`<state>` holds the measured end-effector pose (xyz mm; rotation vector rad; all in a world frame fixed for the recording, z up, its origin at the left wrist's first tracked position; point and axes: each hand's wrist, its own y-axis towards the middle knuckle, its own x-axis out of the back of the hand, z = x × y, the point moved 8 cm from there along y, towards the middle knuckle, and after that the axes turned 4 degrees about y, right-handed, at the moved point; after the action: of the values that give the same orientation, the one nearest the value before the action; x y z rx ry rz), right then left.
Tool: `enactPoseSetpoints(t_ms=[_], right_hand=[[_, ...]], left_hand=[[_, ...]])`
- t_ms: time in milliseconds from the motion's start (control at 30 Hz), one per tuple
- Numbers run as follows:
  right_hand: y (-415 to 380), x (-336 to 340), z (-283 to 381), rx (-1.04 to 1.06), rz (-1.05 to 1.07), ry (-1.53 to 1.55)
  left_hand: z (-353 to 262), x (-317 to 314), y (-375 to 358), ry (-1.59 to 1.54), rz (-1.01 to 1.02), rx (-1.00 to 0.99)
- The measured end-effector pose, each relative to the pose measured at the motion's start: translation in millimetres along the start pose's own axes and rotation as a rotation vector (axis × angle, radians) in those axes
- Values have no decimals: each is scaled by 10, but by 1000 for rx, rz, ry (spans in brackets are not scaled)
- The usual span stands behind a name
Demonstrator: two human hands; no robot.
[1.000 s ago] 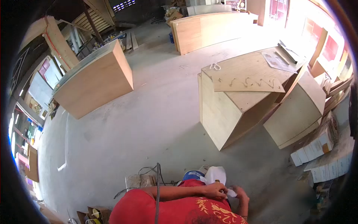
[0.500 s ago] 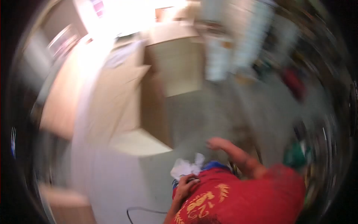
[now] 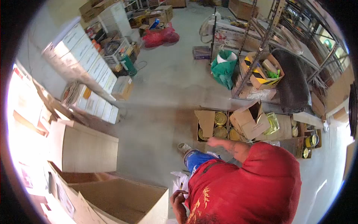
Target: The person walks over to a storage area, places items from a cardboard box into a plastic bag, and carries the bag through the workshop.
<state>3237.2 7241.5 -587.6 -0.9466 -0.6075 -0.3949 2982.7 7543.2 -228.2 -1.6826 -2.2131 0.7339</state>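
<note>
My left hand [image 3: 178,199] is low in the view, beside the red shirt [image 3: 246,186], its fingers curled round a white plastic bag [image 3: 180,180]. Part of the bag hangs against my blue shorts [image 3: 201,159]. My right hand [image 3: 214,142] is stretched forward at the end of the bent arm, with its fingers curled in and nothing seen in it. In the view it overlaps the near edge of a carton of gold-lidded tins [image 3: 220,132], but it seems to hang above the floor rather than touch them.
An open cardboard carton [image 3: 123,198] stands at lower left, by a closed box [image 3: 89,149]. White cartons [image 3: 87,56] are stacked along the left wall. A metal rack [image 3: 257,48] and a green sack [image 3: 224,69] stand at right. Red bags [image 3: 160,37] lie farther back.
My view has swung right, so the large cartons have shifted to lower left and the rack and tins have come into sight. The left hand still has the white bag.
</note>
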Motion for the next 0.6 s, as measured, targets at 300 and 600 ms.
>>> enactPoseSetpoints(t_ms=[300,600], right_hand=[[-1511,-873,-1608,-520,309,498],[325,990,-1502,-440,-218,1329]], left_hand=[[-257,234,1450,-59,-88,110],[-2278,-46,2494,134,-224,-65]])
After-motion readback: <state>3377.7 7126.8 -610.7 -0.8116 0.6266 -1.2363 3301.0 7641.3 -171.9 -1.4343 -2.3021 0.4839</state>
